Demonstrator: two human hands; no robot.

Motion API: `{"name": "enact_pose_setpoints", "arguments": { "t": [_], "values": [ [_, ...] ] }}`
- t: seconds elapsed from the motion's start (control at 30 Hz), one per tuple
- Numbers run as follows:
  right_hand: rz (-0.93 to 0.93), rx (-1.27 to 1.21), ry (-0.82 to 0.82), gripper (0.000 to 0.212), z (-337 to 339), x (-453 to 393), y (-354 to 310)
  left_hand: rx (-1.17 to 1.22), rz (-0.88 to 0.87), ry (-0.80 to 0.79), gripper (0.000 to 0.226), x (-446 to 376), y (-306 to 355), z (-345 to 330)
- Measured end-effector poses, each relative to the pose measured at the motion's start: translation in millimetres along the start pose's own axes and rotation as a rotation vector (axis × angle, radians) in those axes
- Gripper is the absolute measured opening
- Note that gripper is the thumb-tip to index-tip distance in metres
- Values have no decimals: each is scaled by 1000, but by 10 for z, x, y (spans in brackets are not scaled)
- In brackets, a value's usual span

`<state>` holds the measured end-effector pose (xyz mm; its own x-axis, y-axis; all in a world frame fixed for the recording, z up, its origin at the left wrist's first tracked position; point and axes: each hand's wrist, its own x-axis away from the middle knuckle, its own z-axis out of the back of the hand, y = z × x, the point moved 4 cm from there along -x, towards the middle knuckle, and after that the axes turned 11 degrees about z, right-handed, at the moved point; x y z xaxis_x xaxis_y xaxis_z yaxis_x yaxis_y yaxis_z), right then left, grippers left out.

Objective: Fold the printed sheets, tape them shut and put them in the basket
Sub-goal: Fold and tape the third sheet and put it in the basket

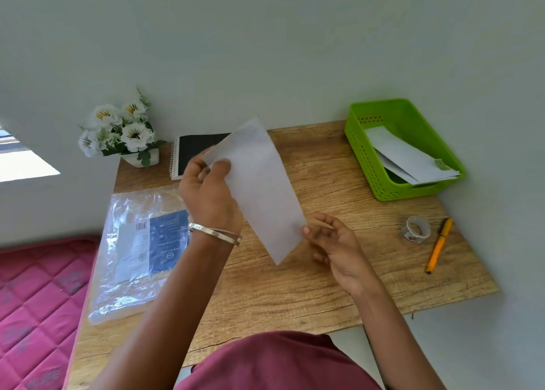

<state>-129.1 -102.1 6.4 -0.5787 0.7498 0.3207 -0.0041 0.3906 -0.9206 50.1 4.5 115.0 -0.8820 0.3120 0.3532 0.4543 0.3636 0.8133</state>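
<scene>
The left hand pinches the folded white paper sheet aloft above the wooden table, the right hand loosely open at its lower edge, probably steadying it for taping.

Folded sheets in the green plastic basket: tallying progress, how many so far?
2 visible: one folded white sheet on top, another beneath it, inside the green plastic basket. More may be hidden.

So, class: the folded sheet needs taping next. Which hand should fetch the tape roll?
Probably the right hand: it barely touches the folded sheet, nearer the tape roll. The left hand grips the sheet.
</scene>
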Motion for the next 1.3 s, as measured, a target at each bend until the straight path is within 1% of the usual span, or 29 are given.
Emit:
{"name": "enact_pose_setpoints", "arguments": {
  "t": [0.1, 0.17, 0.27, 0.37, 0.4, 0.47, 0.53, 0.6, 0.67, 0.8, 0.83, 0.9, 0.97, 1.03, 1.1, 1.17, 1.2, 1.3],
  "values": [
    [4, 23, 56, 63, 76, -20, 55, 150, 239, 106, 17, -84, -137, 148],
    [7, 3, 77, 60, 101, -25, 68, 230, 368, 141, 20, -134, -222, 224],
    [23, -70, 105, 48, 119, -42, 23, 276, 445, 181, 28, -168, -310, 333],
    [62, -84, 152, 37, 207, -97, -52, 222, 486, 197, 29, -180, -378, 438],
    [81, -78, 175, 35, 255, -125, -79, 150, 491, 192, 26, -193, -398, 480],
    [125, -42, 230, 33, 363, -180, -135, -84, 486, 178, 18, -237, -449, 597],
    [178, 50, 291, 36, 478, -215, -201, -362, 471, 139, 10, -277, -509, 718],
    [238, 178, 328, 39, 576, -247, -259, -613, 452, 61, 3, -285, -596, 815],
    [261, 286, 303, 39, 657, -302, -262, -807, 419, 6, 7, -279, -708, 900],
    [249, 522, 200, 42, 764, -419, -180, -1070, 405, -73, 7, -269, -908, 1025],
    [260, 581, 182, 42, 784, -443, -164, -1138, 371, -92, 8, -272, -938, 1035],
    [288, 661, 153, 44, 795, -469, -155, -1303, 230, -112, 10, -251, -953, 1010],
    [305, 735, 142, 45, 810, -510, -152, -1438, 74, -96, 17, -190, -945, 953],
    [323, 835, 136, 43, 838, -569, -133, -1542, -31, -88, 33, -118, -963, 901],
    [341, 982, 142, 43, 890, -631, -88, -1613, -74, -101, 56, -54, -1020, 879],
    [336, 1108, 156, 50, 980, -705, 21, -1667, -79, -99, 70, -28, -1049, 871],
    [329, 1132, 167, 54, 987, -701, 40, -1700, -79, -98, 72, -30, -1054, 866],
    [332, 1145, 180, 58, 931, -621, -2, -1769, -49, -114, 66, -56, -1070, 855]
  ]
}}
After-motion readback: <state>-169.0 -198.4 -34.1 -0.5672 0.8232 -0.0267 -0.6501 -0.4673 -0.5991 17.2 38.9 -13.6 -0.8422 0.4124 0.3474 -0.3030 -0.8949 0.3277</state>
